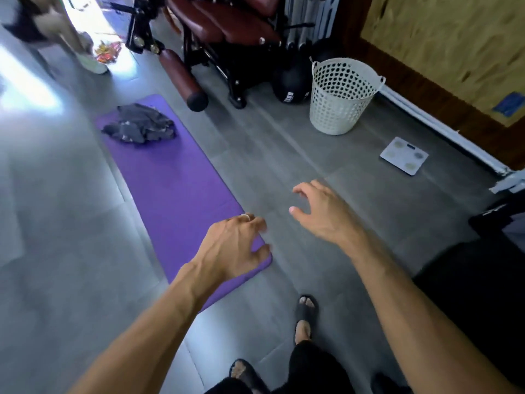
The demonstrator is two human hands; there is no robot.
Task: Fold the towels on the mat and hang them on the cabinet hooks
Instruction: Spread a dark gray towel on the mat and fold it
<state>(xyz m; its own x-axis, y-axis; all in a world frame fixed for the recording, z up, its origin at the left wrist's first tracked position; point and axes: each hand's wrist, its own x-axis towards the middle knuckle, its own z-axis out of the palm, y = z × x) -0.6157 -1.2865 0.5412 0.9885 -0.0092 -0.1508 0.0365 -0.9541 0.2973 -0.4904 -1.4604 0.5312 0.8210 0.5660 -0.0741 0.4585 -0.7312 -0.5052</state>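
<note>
Grey floor (284, 155) carries the purple mat (176, 194), its grey towels (140, 125) heaped well beyond both empty, loosely spread hands — left hand (233, 245), right hand (318, 211) — so folding hasn't begun; next, probably a reach forward to the heap.

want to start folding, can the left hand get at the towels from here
Probably not yet: the left hand hangs over the mat's near end, the towels lie at its far end. Nothing blocks the way.
</note>
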